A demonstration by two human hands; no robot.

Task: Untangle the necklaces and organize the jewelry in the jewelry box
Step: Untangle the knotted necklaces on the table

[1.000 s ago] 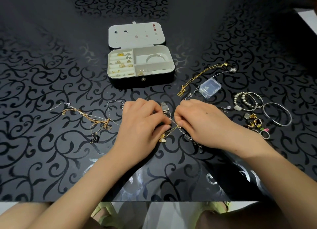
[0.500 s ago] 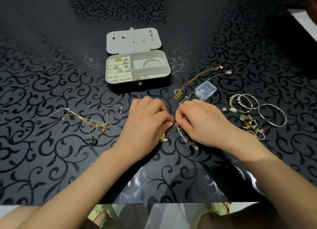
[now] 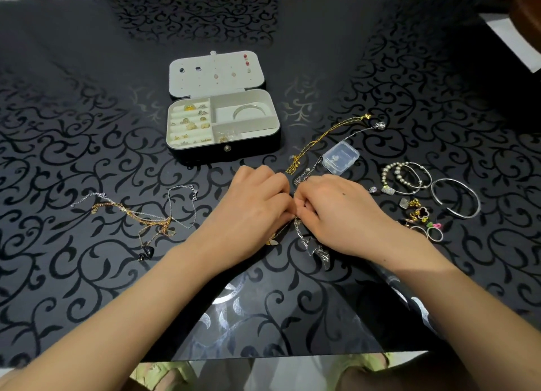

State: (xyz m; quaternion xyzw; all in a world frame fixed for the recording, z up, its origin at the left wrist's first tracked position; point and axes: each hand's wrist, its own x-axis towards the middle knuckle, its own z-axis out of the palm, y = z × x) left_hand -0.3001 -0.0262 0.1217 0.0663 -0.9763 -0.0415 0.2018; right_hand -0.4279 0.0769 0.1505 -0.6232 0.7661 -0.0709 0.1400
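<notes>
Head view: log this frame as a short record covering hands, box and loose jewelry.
left hand: pinches the knotted chains
right hand: pinches the same knot
jewelry box: open, rings in left slots, silver bangle in upper right compartment
left of hands: second tangle of necklaces, untouched
right of hands: clear plastic case, bracelets, small pieces

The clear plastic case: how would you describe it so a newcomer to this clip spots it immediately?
Start at the open jewelry box, far middle of the table. Move right and nearer, across the gold chain, to the clear plastic case just beyond the right hand. It is the only see-through, boxy item there; everything around it is metal jewelry.
</notes>
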